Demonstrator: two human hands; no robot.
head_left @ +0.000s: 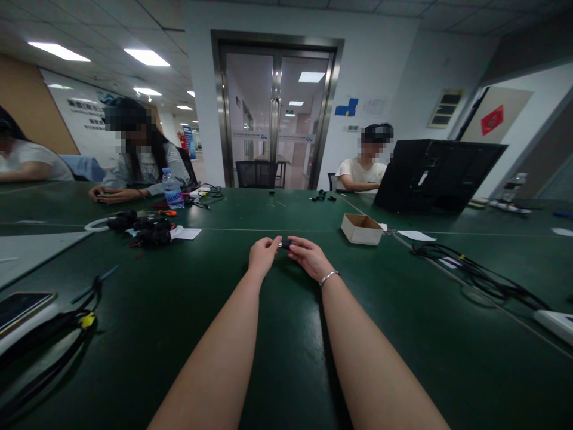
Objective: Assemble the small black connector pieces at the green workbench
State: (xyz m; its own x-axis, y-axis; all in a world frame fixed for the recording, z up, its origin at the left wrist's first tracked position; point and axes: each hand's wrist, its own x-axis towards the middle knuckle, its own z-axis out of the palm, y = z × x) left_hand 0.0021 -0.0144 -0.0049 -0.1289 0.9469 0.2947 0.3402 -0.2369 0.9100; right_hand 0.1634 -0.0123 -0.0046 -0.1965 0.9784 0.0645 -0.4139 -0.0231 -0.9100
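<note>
Between my two hands, over the middle of the green table, is a small dark stick-like piece with a silvery end. Its exact kind is too small to make out. My left hand pinches the silvery end at the left with thumb and fingers. On the other side, my right hand, with a metal bracelet at the wrist, has its fingers closed around the dark end. Parts of the piece are hidden by the fingertips.
A small open box stands right of my hands, near a black monitor. Dark bundled items and a water bottle are at left. Black cables lie at right, a phone at left. Other people sit across.
</note>
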